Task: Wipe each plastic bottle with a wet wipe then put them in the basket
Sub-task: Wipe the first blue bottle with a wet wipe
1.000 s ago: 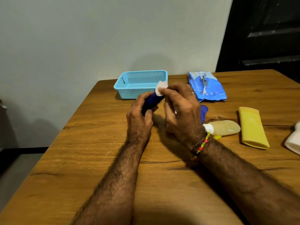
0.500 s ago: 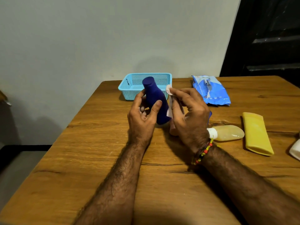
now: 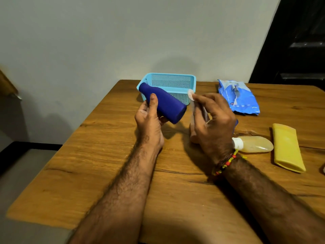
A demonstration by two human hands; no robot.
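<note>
My left hand (image 3: 149,120) grips a dark blue plastic bottle (image 3: 164,103), tilted with its cap end up and to the left, just in front of the light blue mesh basket (image 3: 175,76). My right hand (image 3: 211,124) pinches a white wet wipe (image 3: 191,95) a short way right of the bottle's base, not touching it. A clear yellowish bottle with a white cap (image 3: 253,144) and a flat yellow bottle (image 3: 287,147) lie on the table to the right. The basket's inside looks empty.
A blue pack of wet wipes (image 3: 237,97) lies at the back right of the wooden table (image 3: 105,164). Something blue (image 3: 236,123) shows partly behind my right hand. The grey wall stands behind the table, and the floor drops off to the left.
My left hand has tipped the blue bottle from upright to slanting, cap toward the basket. The right hand with the wipe has drawn slightly away from the bottle.
</note>
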